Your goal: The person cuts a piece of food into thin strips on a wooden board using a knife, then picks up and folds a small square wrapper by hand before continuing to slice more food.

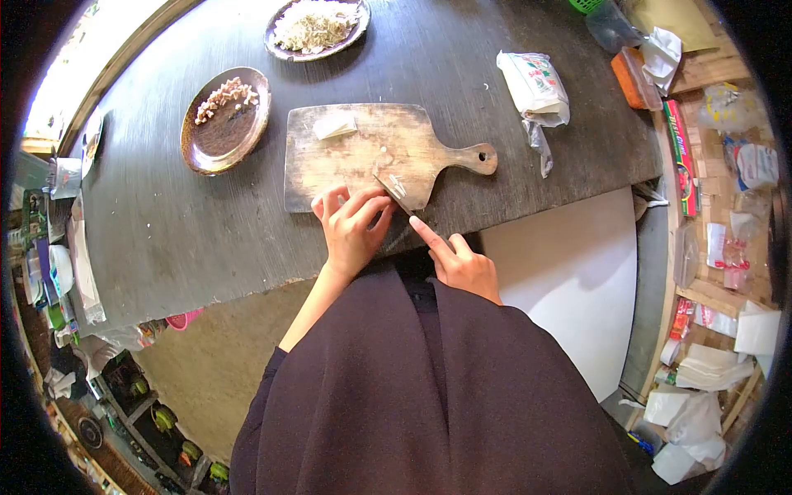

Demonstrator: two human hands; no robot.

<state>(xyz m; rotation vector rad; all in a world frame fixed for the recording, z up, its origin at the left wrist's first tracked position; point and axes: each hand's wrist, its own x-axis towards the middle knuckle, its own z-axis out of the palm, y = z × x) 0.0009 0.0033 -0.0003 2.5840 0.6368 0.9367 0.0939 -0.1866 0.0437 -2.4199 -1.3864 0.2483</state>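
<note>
My right hand (466, 268) grips a knife (394, 194), index finger stretched along it, the blade slanting over the lower right of a wooden cutting board (355, 161). Thin white slivers (398, 186) lie beside the blade. Left of the knife, my left hand (355, 229) rests at the board's near edge, its fingers curled and bent close to the blade. Whatever lies under those fingertips is hidden. A pale white block (334, 125) sits near the board's upper left, and small whitish bits (384, 155) are scattered mid-board.
Beyond the board stand a brown plate (221, 148) with small diced pieces and a plate (289, 51) of pale shreds. A white plastic packet (536, 91) lies at the right on the dark table (181, 247). Wrapped goods and an orange container (634, 78) line the right side.
</note>
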